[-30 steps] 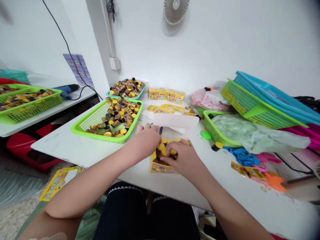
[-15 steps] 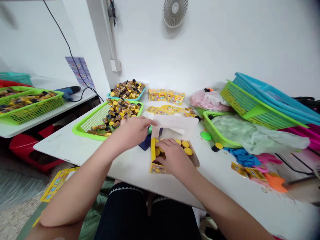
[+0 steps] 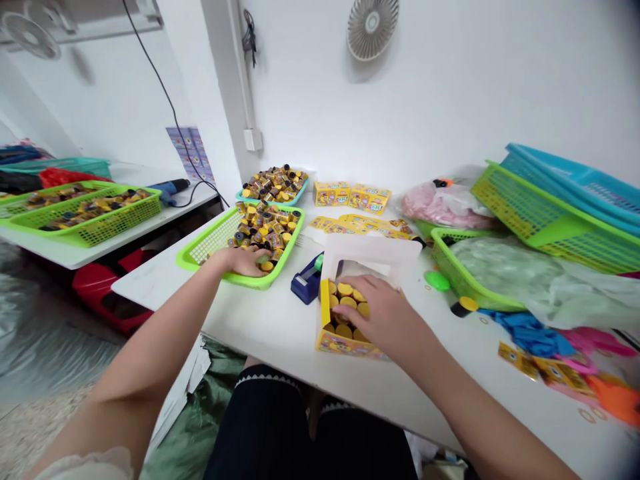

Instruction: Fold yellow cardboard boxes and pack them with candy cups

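Note:
My left hand (image 3: 246, 261) reaches into the front of the light green basket (image 3: 193, 255), its fingers stretched out among small yellow-and-brown canisters (image 3: 263, 223) with yellow or black caps. My right hand (image 3: 377, 307) is over the open yellow carton (image 3: 345, 345), thumb and fingers apart and dipping among the canisters inside. Several yellow caps (image 3: 345, 290) show in rows there; the hand hides the carton's right part. The white inner lid (image 3: 373, 248) stands raised at the back. Just left of the carton is a dark blue tape dispenser (image 3: 304, 283) with a green roll.
Behind are a blue basket (image 3: 300, 193) of canisters, two yellow cartons (image 3: 333, 194) and flat printed sheets (image 3: 357, 225). To the right lie a green basket (image 3: 457, 277) with plastic bags, stacked baskets (image 3: 540, 230), a loose canister (image 3: 464, 307) and blue balloon-like pieces (image 3: 530, 333).
My left hand has moved left from beside the tape dispenser into the green basket. The right hand stays at the carton, shifted slightly over its canisters. The camera view has turned left.

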`<state>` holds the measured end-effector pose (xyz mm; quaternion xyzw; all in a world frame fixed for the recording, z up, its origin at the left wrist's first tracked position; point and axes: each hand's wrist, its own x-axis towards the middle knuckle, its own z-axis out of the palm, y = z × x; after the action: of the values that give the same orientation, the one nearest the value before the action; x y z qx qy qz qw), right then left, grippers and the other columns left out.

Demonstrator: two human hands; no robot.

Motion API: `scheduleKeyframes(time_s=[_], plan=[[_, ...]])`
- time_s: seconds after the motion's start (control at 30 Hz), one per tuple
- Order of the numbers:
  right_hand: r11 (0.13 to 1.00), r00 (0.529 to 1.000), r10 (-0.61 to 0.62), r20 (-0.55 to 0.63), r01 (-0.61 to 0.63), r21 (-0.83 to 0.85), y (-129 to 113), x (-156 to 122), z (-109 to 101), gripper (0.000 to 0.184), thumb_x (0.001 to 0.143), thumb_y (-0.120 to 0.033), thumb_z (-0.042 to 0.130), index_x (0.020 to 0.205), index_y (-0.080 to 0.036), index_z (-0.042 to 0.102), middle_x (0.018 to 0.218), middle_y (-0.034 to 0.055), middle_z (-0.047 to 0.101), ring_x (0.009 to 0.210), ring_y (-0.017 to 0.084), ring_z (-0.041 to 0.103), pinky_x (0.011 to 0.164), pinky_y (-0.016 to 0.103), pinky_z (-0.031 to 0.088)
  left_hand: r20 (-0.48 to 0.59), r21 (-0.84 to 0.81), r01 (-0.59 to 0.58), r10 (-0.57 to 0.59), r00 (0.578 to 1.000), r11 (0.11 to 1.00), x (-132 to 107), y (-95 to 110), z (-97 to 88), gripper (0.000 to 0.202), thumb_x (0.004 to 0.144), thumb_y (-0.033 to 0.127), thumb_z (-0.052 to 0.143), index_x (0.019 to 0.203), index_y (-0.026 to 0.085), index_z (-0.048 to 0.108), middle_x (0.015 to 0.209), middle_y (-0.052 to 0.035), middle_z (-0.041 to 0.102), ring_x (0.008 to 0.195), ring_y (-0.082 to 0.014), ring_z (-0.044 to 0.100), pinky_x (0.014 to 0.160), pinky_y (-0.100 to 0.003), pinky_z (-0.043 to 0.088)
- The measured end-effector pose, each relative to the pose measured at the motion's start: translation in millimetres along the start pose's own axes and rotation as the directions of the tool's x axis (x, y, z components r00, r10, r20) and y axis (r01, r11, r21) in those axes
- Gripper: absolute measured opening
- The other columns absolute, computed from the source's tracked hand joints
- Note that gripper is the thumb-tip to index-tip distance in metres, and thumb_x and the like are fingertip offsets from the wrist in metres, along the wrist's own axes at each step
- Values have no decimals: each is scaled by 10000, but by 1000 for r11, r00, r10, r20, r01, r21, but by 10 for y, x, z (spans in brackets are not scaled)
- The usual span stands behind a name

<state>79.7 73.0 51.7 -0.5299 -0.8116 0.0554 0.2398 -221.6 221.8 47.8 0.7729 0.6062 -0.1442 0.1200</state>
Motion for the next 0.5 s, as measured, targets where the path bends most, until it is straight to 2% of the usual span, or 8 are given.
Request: scheduleKeyframes(time_s=[0.1,0.17,0.23,0.3,0.4,0.5], plan=[[998,996,-17,-89,23,64,-12,-116,-106,259,913,-317,562,1151,-232,618,1140,75,681,1034,239,643,902,398,511,86,11,8,-9,996,1000,204,31,96,982,646,492,681,1514,272,280,1607,-176,172,1268,-438,480,994,-482,417],[994,993,-29,-118,41,98,-33,-203,-153,220,912,-312,561,1105,-236,632,1089,64,700,970,216,666,861,356,530,112,23,23,-25,993,999,288,38,136,982,687,475,672,1529,220,238,1605,-213,135,1276,-452,460,1001,-536,400],[992,991,-32,-132,47,119,-51,-294,-186,190,911,-309,564,1074,-245,638,1009,47,711,871,187,678,786,312,545,127,25,11,-14,992,1000,326,20,158,898,754,478,648,1517,212,258,1593,-201,179,1275,-410,462,1008,-559,393],[990,989,-23,-143,43,136,-59,-379,-214,173,907,-303,573,1061,-263,640,931,23,707,758,154,666,702,276,544,131,17,-18,16,991,1000,324,-15,165,800,784,464,635,1480,222,325,1567,-177,242,1241,-358,493,998,-539,411],[984,988,-18,-155,45,172,-59,-466,-254,165,900,-294,581,1050,-279,646,832,-1,691,654,128,632,607,245,526,112,-12,-51,52,992,999,287,-57,157,732,701,425,668,1375,233,455,1513,-168,329,1167,-344,553,949,-449,448],[976,987,-15,-159,49,212,-57,-495,-277,165,895,-293,578,1040,-276,654,777,-5,684,623,128,622,549,234,514,82,-62,-69,74,994,996,245,-62,148,802,599,372,691,1343,233,427,1416,-170,446,1046,-319,613,845,-371,484]])
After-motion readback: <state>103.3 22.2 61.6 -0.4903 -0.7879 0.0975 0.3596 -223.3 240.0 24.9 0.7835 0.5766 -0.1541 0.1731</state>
